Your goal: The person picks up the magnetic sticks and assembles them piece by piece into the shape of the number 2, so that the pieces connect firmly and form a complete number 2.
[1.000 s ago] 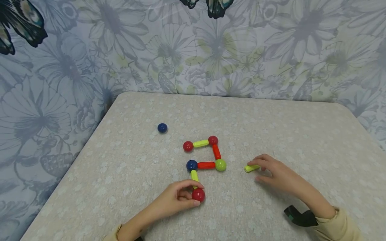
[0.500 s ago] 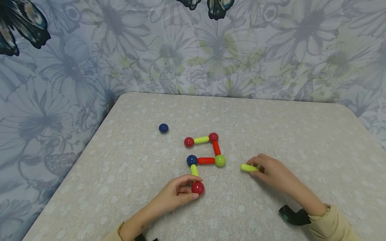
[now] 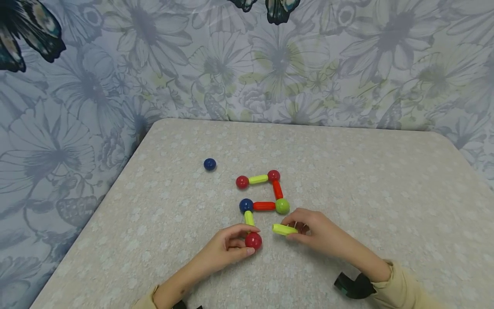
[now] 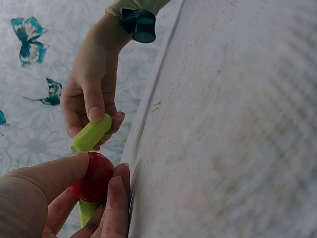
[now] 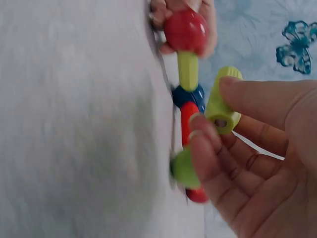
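My left hand (image 3: pixel 227 246) pinches a red ball (image 3: pixel 253 241) at the near end of a chain of magnetic balls and rods. From that ball a yellow-green rod (image 3: pixel 249 218) leads to a blue ball (image 3: pixel 246 205). A red rod (image 3: pixel 264 206) joins the blue ball to a green ball (image 3: pixel 282 206), and another red rod (image 3: pixel 277 190) runs on to a far red ball (image 3: pixel 273 175). My right hand (image 3: pixel 314 231) pinches a loose yellow-green rod (image 3: pixel 284 229), its free end pointing left toward the held red ball.
A lone blue ball (image 3: pixel 210 164) lies at the back left of the cloth-covered table (image 3: pixel 366 171). The chain ends in another red ball (image 3: pixel 242 182) on a yellow-green rod (image 3: pixel 258 179). A flower-patterned wall (image 3: pixel 285 73) stands behind.
My right hand has gripped the loose yellow-green rod and carried it left toward the red ball. My left hand and the chain shifted slightly away from me early on, then stayed still.
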A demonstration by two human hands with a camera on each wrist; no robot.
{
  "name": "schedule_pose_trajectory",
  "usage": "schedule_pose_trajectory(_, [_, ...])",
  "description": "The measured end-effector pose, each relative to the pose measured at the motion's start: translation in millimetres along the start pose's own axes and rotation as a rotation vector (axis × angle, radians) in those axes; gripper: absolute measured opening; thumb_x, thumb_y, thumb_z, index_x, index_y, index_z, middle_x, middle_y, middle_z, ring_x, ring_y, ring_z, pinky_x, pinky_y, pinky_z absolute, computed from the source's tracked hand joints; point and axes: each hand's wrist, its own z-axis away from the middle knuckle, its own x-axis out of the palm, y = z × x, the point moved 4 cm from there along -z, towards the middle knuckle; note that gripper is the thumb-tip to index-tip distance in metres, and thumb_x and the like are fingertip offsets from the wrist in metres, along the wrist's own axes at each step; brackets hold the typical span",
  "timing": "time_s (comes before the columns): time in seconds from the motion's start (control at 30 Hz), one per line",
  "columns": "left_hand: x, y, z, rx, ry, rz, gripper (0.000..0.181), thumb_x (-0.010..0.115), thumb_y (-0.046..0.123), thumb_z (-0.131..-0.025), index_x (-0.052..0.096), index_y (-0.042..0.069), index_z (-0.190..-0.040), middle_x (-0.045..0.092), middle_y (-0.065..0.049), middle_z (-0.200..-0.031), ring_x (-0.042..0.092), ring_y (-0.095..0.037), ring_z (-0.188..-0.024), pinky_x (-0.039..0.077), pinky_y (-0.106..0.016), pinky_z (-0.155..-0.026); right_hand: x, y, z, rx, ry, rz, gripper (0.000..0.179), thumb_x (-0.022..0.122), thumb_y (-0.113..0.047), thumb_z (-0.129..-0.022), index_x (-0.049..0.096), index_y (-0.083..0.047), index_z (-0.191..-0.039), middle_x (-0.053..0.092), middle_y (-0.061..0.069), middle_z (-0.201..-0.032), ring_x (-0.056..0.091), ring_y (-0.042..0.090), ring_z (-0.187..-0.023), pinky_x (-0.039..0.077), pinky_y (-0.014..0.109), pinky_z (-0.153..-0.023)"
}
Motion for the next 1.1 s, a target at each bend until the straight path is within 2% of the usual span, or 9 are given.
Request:
schedule_pose_trajectory(0.33, [0.8, 1.3, -0.5, 0.012, -0.006, 0.001, 0.040, 0.067, 0.007, -0.087, 0.056, 0.004, -0.126, 0.060, -0.010, -0.110, 0.062, -0.022, -0.086, 0.049, -0.023, -0.071, 23, -2, -5.3, 0.013, -0.059, -0.050, 0.024, 0.071, -0.011, -0.084, 0.068, -0.015, -0.107, 0.058, -0.014, -0.092, 0.053, 0.006, -0.079, 0.048, 0.025, -0.069])
schedule_pose_trajectory(0.83, [0.0, 0.5, 0.5, 0.037, -0.016, 0.017, 0.041, 0.067, 0.007, -0.087, 0.055, 0.001, -0.126, 0.061, -0.012, -0.109, 0.063, -0.021, -0.088, 0.050, -0.024, -0.071, 28, -3, -5.9, -0.026, -0.008, -0.135, 0.025, 0.073, -0.009, -0.082, 0.067, -0.012, -0.106, 0.062, -0.009, -0.100, 0.056, 0.007, -0.082, 0.050, 0.025, -0.073])
schedule_pose_trajectory(1.1, [0.4, -0.2, 0.3, 0.037, -0.015, 0.023, 0.039, 0.067, 0.006, -0.087, 0.056, 0.001, -0.124, 0.061, -0.013, -0.109, 0.062, -0.021, -0.090, 0.051, -0.025, -0.073, 35, -3, -9.2, 0.000, -0.022, -0.208, 0.024, 0.073, -0.010, -0.082, 0.068, -0.015, -0.105, 0.062, -0.011, -0.096, 0.058, 0.007, -0.081, 0.050, 0.026, -0.072])
